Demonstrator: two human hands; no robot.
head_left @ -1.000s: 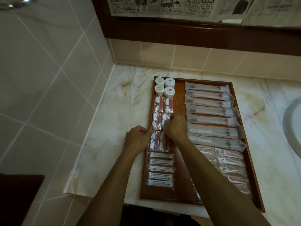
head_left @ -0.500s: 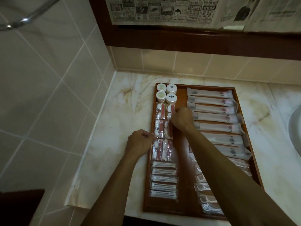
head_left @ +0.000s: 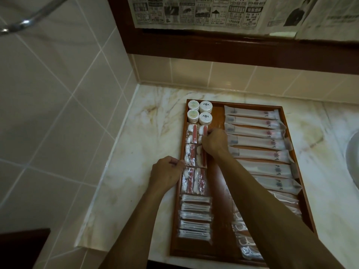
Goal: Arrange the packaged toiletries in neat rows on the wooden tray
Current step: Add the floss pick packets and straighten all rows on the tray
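The right hand (head_left: 214, 141) pinches the edge of a clear packet of white cotton pads and a red file (head_left: 202, 131), just beyond its fingertips. The left hand (head_left: 167, 171), fingers curled, grips the left rim of the brown wooden tray (head_left: 215, 251) beside the middle packets; small white round jars (head_left: 199, 112) stand beyond both hands, long white sachets (head_left: 254, 131) to the right.

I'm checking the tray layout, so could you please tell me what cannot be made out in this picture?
- Head view: the right forearm hides part of the clear packets along the wooden tray.
- The sink is cut off by the right edge.
- Print on the four small jars is too small.
- The left hand hides its own fingers' contact.
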